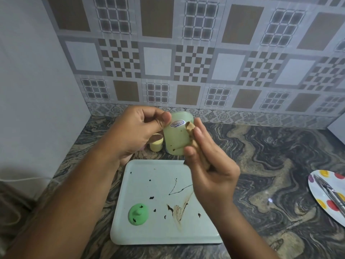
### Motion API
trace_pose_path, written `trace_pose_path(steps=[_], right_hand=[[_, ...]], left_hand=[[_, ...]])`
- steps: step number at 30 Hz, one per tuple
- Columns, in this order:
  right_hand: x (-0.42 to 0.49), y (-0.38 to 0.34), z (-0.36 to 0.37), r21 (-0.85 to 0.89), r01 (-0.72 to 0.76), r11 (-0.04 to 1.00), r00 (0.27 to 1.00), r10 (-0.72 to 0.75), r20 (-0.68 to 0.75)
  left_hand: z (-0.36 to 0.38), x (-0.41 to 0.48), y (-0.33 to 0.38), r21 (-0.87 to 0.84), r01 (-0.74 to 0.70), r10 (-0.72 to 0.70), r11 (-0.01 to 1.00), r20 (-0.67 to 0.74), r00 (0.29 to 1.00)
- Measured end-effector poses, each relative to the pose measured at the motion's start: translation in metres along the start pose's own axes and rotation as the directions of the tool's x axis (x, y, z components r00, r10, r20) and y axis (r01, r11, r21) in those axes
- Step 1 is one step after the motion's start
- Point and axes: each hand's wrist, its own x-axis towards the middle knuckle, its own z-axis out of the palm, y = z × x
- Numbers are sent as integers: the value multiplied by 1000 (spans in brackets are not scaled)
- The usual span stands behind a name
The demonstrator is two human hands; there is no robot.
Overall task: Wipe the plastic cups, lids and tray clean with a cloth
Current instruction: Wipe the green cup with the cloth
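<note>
- Between the two hands, raised above the counter, is the pale green cup (175,139). The left hand (138,131) pinches its upper left edge with thumb and curled fingers. The right hand (211,172) is wrapped round a rolled brown cloth (190,128) and presses it against the cup's right side.
- Brown specks show on the cup wall just left of the right hand's fingertips, below the oval label (177,123). Judging by these, this cup is only partly wiped.
- To do the step well, hold the left pinch firm so the light cup cannot twist away. Turn the cup toward the cloth bit by bit, and drag the roll across each speck rather than dabbing.
- Refolding to a fresh face is probably wise — whether the brown tip is soiled cannot be told, and a dirty one would smear.
- Below both hands lies the tray (149,172), streaked and spotted dark. A speckled green lid (138,214) sits on it beside the left forearm.
- Just behind the left hand stands a small yellow cup (156,144) — its condition cannot be judged.
</note>
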Motion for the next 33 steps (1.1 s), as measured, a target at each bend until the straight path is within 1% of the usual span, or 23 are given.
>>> trace_pose_path(steps=[1, 2, 3, 4, 5, 6, 8, 9, 10, 12, 14, 16, 17, 19, 22, 25, 28, 29, 31, 33], right_hand=[[-2, 1, 1, -84, 105, 991, 994, -101, 53], [-4, 3, 1, -141, 175, 974, 983, -164, 86], [-4, 5, 1, -166, 207, 964, 976, -194, 94], [-4, 6, -1, -157, 206, 966, 978, -195, 79], [-3, 7, -2, -124, 168, 978, 985, -163, 50], [-1, 6, -3, -57, 87, 995, 996, -87, 6], [4, 3, -5, 111, -101, 989, 991, 109, -72], [4, 4, -6, 142, -150, 978, 983, 162, -81], [3, 5, -6, 114, -158, 981, 984, 166, -68], [-1, 6, -6, 11, -97, 995, 995, 96, 9], [-5, 5, -5, -77, 39, 996, 998, -34, 58], [-7, 5, -3, -204, 191, 960, 982, -186, 45], [-8, 6, -1, -267, 244, 932, 969, -243, 39], [-10, 9, 4, -322, 293, 900, 954, -297, 37], [-16, 13, 9, -332, 307, 892, 950, -308, 52], [-15, 15, 4, -349, 287, 892, 952, -305, 2], [-14, 11, 4, -363, 259, 895, 952, -301, -63], [-16, 10, 7, -371, 259, 892, 953, -299, -55], [-22, 14, 10, -363, 267, 893, 961, -274, 32], [-25, 23, 6, -353, 228, 907, 973, -204, 105]], left_hand=[[0, 0, 0, 1, 0, 0, 1000, 15, 1000], [0, -1, 1, 7, 3, -3, 1000, 26, 1000], [0, -1, 1, 17, 3, -3, 1000, 35, 999], [-1, -1, 2, 23, 1, -2, 1000, 40, 999], [-3, -1, 2, 26, 3, -4, 1000, 41, 999], [-4, -2, 2, 29, 10, -12, 1000, 39, 999], [-7, -4, 2, 37, 33, -34, 999, 20, 999], [-7, -5, 3, 38, 44, -45, 998, 1, 999], [-7, -6, 4, 36, 53, -53, 998, -14, 999], [-7, -7, 5, 10, 53, -52, 999, -35, 998], [-7, -6, 6, -21, 51, -52, 998, -50, 997], [-8, -5, 7, -27, 37, -38, 999, -43, 998], [-7, -5, 7, -17, 34, -34, 999, -27, 999], [-7, -4, 7, 4, 31, -32, 999, 4, 999], [-10, -2, 8, -51, 1, 1, 999, 38, 999], [-12, -1, 7, 19, -57, 55, 998, 51, 997], [-7, -2, 4, 68, -76, 73, 995, 51, 996], [-6, -2, 4, 54, -77, 74, 996, 55, 996], [-9, 0, 4, -8, -64, 64, 998, 34, 997], [-18, 1, 1, -39, -49, 49, 998, -17, 999]])
